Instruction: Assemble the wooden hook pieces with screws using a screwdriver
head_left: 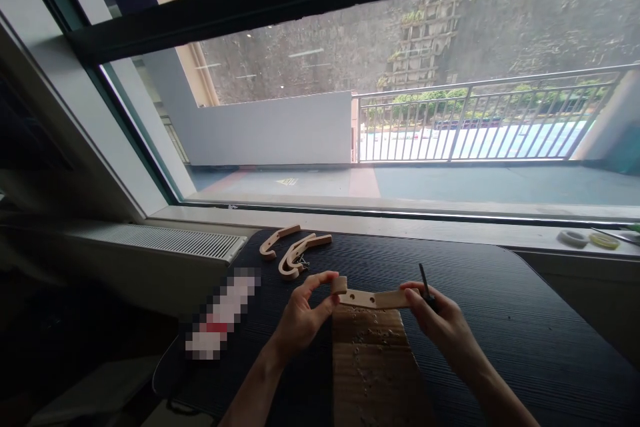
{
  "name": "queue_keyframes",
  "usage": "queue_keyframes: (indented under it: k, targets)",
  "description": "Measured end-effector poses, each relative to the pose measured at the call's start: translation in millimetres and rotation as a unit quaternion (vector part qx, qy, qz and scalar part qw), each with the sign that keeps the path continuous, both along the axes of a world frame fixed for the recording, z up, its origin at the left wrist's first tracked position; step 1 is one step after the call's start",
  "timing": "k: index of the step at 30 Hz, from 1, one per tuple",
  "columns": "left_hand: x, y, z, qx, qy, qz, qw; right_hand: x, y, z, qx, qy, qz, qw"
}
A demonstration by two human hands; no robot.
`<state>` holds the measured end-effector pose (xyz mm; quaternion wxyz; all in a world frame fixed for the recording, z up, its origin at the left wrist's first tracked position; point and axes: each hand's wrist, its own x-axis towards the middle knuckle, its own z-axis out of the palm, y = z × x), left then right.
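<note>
Both hands hold a pale wooden hook [384, 299] with two holes, above the far end of a brown wooden board [370, 360]. My left hand [305, 310] pinches its curved end between thumb and fingers. The straight end is gripped in my right hand [443, 320]. A dark thin-shafted tool like a screwdriver [424, 277] also sticks up from the right hand, its lower part hidden by the fingers. Small holes and marks dot the board. Beyond my left hand lie more wooden hooks [273, 243], with a few small metal screws [303, 263] beside them.
The black table [490, 293] stands against the windowsill [450, 233]. A blurred-out pale item [225, 313] lies at its left. Rolls of tape [573, 238] rest on the sill at the right. A radiator [165, 240] is at the left, below the window.
</note>
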<state>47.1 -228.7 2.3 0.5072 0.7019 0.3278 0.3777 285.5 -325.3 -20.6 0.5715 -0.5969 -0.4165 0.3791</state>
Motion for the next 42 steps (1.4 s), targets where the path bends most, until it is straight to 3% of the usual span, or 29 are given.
queue_keyframes:
  k: [4,10,16,21,27,29,32,34,37,40,42]
  targets:
    - [-9,-7,-16.1,0.012,0.018,0.027,0.999,-13,1,-3.9,0.001,-0.049,-0.004,0.999]
    - [-5,-13,-35.9,-0.004,0.017,0.014,1.0,-18,0,-9.2,0.01,-0.119,-0.016,0.993]
    - [-4,-14,-38.1,0.051,0.055,0.054,0.996,-11,1,-18.0,0.035,-0.094,-0.088,0.991]
    - [-2,-11,-25.1,0.115,0.109,0.061,0.986,-8,3,-5.7,0.036,-0.1,-0.094,0.99]
    - [2,-27,1.4,0.148,0.094,0.12,0.977,-8,-2,26.5,0.053,-0.054,-0.14,0.987]
    - [8,-34,4.4,0.153,0.077,0.155,0.973,-19,-6,37.6,0.042,-0.063,-0.11,0.991]
    - [22,-43,4.3,0.184,0.081,0.175,0.964,-43,-11,51.0,0.033,-0.099,0.018,0.994]
    - [32,-47,7.0,0.227,0.096,0.169,0.954,-57,-10,57.3,0.037,-0.119,0.075,0.989]
    - [44,-51,22.4,0.282,0.091,0.128,0.946,-65,-3,64.5,0.063,-0.114,0.099,0.987]
    - [47,-54,45.4,0.281,0.053,0.041,0.957,-54,7,71.9,0.088,-0.083,0.101,0.987]
    - [41,-52,56.1,0.252,0.022,0.023,0.967,-39,10,76.9,0.094,-0.103,0.083,0.987]
